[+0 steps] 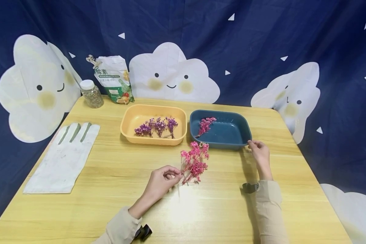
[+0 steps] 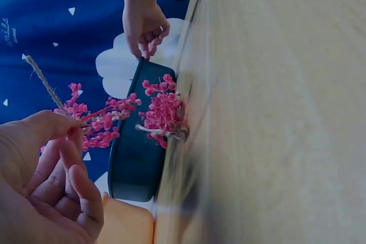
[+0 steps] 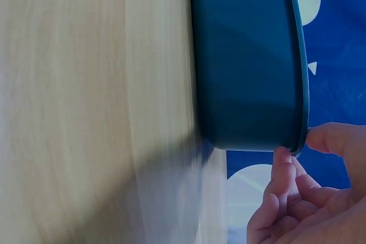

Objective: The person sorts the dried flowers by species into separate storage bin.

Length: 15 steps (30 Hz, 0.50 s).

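Observation:
My left hand (image 1: 163, 181) pinches the stem of a pink dried flower sprig (image 2: 100, 121) between thumb and forefinger. Another pink sprig (image 2: 163, 110) lies on the table just beyond it; in the head view the two pink clusters (image 1: 198, 169) overlap. At the near right corner of the dark blue tub (image 1: 219, 145), my right hand (image 1: 260, 156) grips the rim with thumb and fingers. One pink sprig (image 1: 206, 125) lies inside that tub, toward its left end. Beside it, the yellow-orange tub (image 1: 154, 140) holds several purple flower sprigs (image 1: 159, 125).
A white glove with grey-green strips (image 1: 62, 159) lies flat at the table's left. Behind it stand a white-lidded jar (image 1: 93, 96) of small grains and a clipped white-and-green bag (image 1: 114, 79). A navy curtain with clouds (image 1: 174, 74) hangs behind the wooden table (image 1: 116, 169).

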Each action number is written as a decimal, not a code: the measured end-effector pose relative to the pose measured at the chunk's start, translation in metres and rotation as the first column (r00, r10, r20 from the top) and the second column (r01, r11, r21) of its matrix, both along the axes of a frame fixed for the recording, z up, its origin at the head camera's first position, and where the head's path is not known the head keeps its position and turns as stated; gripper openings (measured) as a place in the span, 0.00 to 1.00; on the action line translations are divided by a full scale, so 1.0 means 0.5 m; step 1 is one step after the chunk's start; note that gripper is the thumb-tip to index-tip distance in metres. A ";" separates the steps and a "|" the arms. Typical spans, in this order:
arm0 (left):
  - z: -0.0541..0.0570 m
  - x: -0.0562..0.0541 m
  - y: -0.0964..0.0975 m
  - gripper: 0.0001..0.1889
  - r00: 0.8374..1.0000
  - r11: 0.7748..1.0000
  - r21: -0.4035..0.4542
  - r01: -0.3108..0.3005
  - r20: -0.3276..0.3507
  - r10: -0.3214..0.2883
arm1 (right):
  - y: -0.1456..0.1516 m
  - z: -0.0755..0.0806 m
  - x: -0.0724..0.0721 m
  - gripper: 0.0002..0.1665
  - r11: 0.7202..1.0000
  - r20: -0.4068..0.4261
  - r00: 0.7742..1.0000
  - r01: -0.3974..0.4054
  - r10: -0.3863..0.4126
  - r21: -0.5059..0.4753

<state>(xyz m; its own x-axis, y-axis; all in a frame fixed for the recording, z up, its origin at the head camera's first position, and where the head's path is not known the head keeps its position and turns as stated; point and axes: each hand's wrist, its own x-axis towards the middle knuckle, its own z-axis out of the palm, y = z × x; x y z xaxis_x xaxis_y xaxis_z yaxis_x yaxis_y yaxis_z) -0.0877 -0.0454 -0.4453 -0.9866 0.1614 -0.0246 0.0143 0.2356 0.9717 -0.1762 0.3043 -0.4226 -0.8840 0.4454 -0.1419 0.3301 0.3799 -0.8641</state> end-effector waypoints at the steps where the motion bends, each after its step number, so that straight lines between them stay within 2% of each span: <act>1: 0.001 -0.002 0.001 0.06 1.000 1.000 0.008 -0.004 -0.011 0.004 | 0.000 0.000 0.000 0.25 1.000 0.002 1.000 0.000 0.000 -0.002; 8: 0.006 -0.028 0.010 0.07 0.999 0.996 0.082 -0.020 -0.024 0.022 | -0.001 -0.004 0.000 0.25 1.000 0.001 1.000 0.004 -0.004 -0.009; 15: 0.023 -0.072 0.022 0.06 0.996 0.996 0.087 -0.025 -0.081 0.032 | -0.001 -0.004 0.000 0.24 1.000 -0.003 1.000 0.011 -0.011 -0.014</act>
<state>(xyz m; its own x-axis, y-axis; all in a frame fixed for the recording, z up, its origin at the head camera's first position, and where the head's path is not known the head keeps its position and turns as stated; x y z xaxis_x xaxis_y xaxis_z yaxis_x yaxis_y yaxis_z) -0.1236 -0.0343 -0.4338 -0.9889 0.1316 0.0696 0.0896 0.1530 0.9841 -0.1761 0.3037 -0.4244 -0.8794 0.4532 -0.1459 0.3319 0.3639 -0.8703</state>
